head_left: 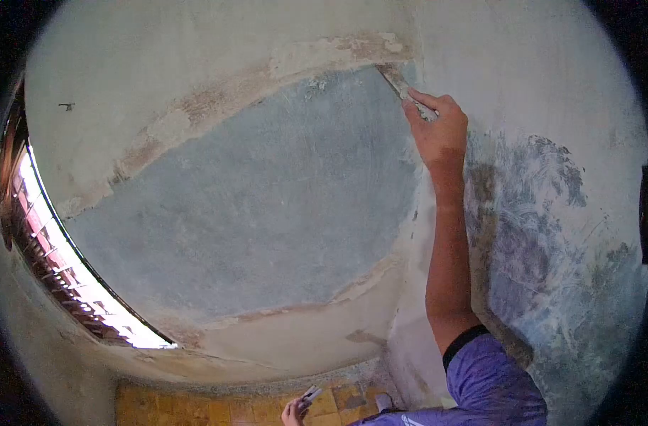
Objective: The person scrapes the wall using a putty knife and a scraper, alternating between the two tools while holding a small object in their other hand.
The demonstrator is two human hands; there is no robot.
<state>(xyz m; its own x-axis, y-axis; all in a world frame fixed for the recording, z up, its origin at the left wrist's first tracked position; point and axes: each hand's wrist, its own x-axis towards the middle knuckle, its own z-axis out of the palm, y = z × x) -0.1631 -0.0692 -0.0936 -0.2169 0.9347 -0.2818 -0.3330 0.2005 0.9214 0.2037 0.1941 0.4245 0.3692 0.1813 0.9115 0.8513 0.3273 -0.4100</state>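
Note:
High on the wall, my right hand is closed round the handle of a putty knife. Its blade rests against the wall at the upper right edge of a large blue-grey patch. Rough brown and cream plaster borders the patch along its top. Low in the view, my left hand is closed on a small flat grey tool, whose exact kind I cannot make out. The lower part of that hand is cut off by the frame.
A barred window opening lets in bright light at the left. Past the corner, the right wall carries dark, streaky stains. Yellow-orange floor tiles show at the bottom. A small fixture sticks out at the upper left.

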